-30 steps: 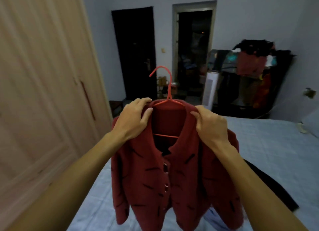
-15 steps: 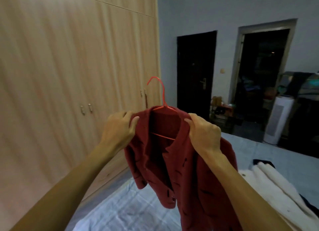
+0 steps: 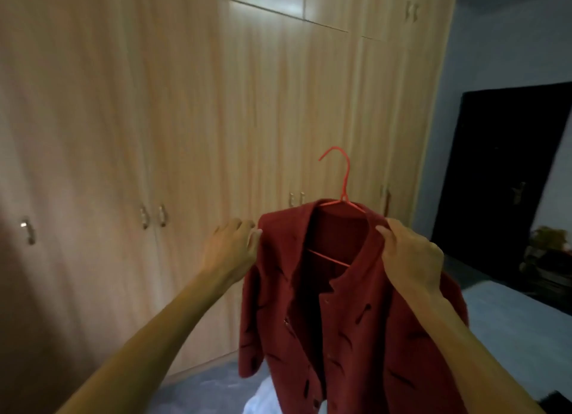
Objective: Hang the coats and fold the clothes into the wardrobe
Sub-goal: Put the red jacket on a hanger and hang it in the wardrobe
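Held up near bed [image 3: 510,327]: red coat [image 3: 356,320] on red hanger [image 3: 344,178], facing closed wardrobe [image 3: 216,119]. Right hand [image 3: 411,252] pinches shoulder by collar; left hand [image 3: 232,246] seems to pinch other shoulder edge, though blurred. Two-point hold likely keeps coat square, hook free for rail.

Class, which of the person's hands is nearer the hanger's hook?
Right. The right hand grips the red coat beside the hook, just below-right; the left hand pinches its opposite shoulder edge, farther away.
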Available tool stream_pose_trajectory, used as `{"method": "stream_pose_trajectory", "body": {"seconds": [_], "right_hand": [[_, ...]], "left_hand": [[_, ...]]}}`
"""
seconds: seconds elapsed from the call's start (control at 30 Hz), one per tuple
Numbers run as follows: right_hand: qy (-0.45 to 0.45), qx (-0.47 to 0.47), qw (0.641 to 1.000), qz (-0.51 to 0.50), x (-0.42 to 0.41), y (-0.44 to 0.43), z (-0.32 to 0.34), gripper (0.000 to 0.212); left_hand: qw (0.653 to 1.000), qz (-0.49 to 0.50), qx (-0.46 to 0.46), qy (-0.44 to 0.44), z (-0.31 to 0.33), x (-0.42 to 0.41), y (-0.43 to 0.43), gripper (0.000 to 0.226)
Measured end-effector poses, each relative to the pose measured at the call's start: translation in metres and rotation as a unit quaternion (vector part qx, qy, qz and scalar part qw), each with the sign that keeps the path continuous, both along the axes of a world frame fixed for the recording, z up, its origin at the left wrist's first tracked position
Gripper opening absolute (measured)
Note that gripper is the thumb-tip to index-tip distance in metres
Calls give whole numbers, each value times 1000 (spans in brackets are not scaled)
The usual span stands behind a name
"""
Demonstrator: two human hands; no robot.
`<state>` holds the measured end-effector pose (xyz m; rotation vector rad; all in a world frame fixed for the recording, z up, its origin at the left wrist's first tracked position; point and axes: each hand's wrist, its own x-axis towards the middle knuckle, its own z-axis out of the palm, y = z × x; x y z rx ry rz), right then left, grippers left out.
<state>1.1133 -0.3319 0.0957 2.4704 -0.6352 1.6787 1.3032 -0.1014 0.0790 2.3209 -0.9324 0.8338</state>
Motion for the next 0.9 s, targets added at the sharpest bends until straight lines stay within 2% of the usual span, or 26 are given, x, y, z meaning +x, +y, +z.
{"method": "stream_pose_trajectory", "body": {"seconds": [0.13,0.27,0.43,0.67,0.9], "right_hand": [[42,76,996,14,68,49,-3,28],[60,116,989,76,141,107,-6,23],[67,149,966,202,230,152,-26,30],[71,220,922,310,354,176,-75,32],[84,181,927,319,457,179,-114,25]], "left_hand": [[997,81,11,7,-12,41,72,33],[987,156,22,27,-19,89,132,30],[975,213,39,43,-28,144,178,32],[950,298,68,69,-53,248,204,37],[924,352,107,101,-79,362,194,30]]}}
